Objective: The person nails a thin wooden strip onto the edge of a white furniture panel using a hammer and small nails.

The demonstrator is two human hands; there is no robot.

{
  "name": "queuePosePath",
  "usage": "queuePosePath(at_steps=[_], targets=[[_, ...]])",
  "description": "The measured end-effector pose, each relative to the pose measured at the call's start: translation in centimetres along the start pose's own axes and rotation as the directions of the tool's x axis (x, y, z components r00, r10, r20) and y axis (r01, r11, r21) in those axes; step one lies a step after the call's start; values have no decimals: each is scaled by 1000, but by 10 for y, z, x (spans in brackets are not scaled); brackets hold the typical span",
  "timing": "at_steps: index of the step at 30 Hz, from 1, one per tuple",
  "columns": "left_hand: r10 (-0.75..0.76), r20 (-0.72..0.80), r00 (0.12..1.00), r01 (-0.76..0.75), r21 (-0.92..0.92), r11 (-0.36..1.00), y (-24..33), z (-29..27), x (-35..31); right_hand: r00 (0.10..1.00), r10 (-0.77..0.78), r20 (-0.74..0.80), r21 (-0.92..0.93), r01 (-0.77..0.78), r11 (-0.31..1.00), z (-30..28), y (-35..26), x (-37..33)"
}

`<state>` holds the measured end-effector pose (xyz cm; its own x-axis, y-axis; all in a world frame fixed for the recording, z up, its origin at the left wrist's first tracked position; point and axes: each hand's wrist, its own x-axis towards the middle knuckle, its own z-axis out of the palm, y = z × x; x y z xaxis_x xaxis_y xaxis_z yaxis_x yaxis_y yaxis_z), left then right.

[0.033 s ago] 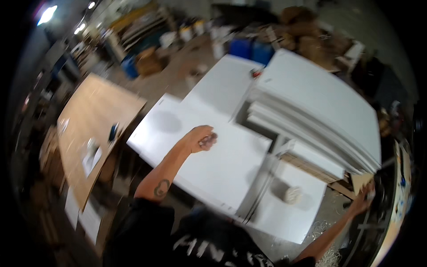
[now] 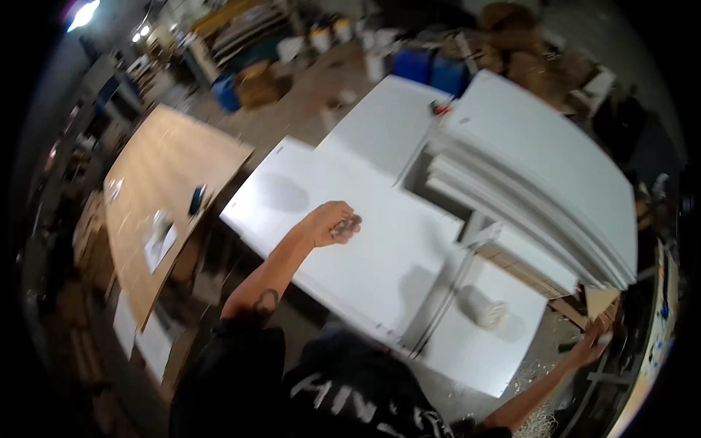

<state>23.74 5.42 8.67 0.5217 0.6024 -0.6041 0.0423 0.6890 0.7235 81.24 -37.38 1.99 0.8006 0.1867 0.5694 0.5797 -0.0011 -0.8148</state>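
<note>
My left hand [image 2: 336,224] is curled into a fist above the large white board [image 2: 372,270] in front of me. Something small and greyish shows between its fingers, too blurred to name. At the far right, my right hand [image 2: 593,344] reaches out beside the near corner of a stack of white panels [image 2: 548,139]. Its fingers look bent, close to a tan flat piece [image 2: 599,299]. A small pale patch shows at that hand, and I cannot make out what it is.
A whitish round bundle [image 2: 493,315] lies on a smaller white board [image 2: 522,350] at the right. A brown wooden sheet [image 2: 175,168] at the left carries a dark object [image 2: 197,200]. A red-handled tool [image 2: 440,108] lies at the back. Pale shavings [image 2: 537,423] litter the floor.
The boards and background have shifted right in the picture. My left hand keeps its fist and sits slightly farther left over the board. My right hand is slightly lower in the picture.
</note>
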Motion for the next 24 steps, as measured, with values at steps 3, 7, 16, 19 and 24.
queuePosePath(at_steps=[3,7,16,19,24], targets=[[-50,-82,995,42,-98,994,-37,-61,-54,956,291,-41,-320,-288,902,43,-105,-141],[70,118,990,-61,-79,995,-93,-126,-106,853,509,115,-313,-455,834,93,-166,-276],[94,66,993,-58,-413,909,-144,-190,-98,677,576,458,-117,-597,794,221,-281,-400],[136,-45,990,-143,-350,926,-151,-194,-98,634,619,464,-121,-647,753,243,-293,-419],[586,-228,777,-512,311,801,-162,-201,-87,611,592,526,-124,-634,764,264,-317,-429]])
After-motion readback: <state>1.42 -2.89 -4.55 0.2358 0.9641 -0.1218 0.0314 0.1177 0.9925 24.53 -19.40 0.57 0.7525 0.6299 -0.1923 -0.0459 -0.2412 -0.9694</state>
